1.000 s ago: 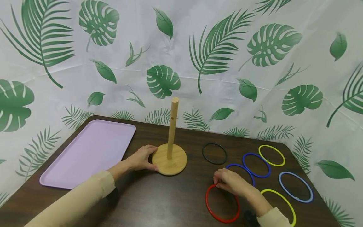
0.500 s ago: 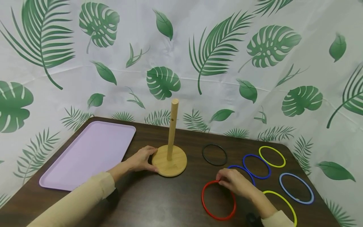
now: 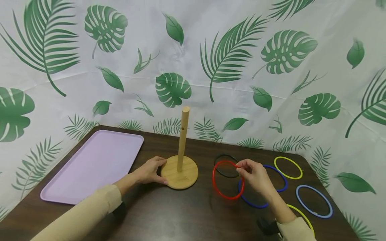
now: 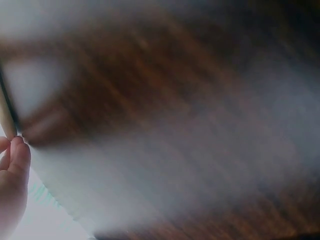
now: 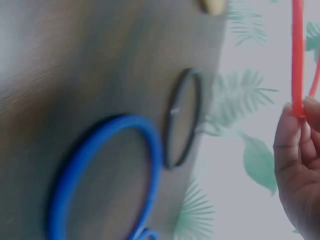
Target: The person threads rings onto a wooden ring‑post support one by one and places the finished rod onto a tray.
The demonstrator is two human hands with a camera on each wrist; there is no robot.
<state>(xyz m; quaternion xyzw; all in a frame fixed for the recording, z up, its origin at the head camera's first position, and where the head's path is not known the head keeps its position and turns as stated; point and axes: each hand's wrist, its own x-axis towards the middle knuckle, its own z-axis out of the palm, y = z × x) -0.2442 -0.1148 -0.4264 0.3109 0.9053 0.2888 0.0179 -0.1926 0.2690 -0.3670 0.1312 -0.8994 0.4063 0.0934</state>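
Observation:
My right hand [image 3: 254, 175] pinches a red ring [image 3: 227, 198] at its upper right edge. The ring hangs tilted above the table, overlapping the black ring [image 3: 221, 173] in the head view. In the right wrist view the red ring [image 5: 297, 55] shows between thumb and fingertips. My left hand [image 3: 149, 170] grips the left edge of a wooden peg stand [image 3: 184, 179], thumb in front and fingers behind. The stand's upright dowel is bare. In the left wrist view only the fingertips of the left hand [image 4: 15, 172] and a sliver of the base [image 4: 7, 117] appear.
Right of the stand lie two blue rings [image 3: 253, 205], two yellow rings [image 3: 287, 158] and a light blue ring [image 3: 313, 189]. A lilac tray [image 3: 99, 160] lies at the left of the dark table [image 3: 169, 217]. A leaf-print cloth [image 3: 193, 87] hangs behind.
My right hand has lifted the red ring off the table and carried it up and away from me, toward the black ring. My left hand has stayed on the stand.

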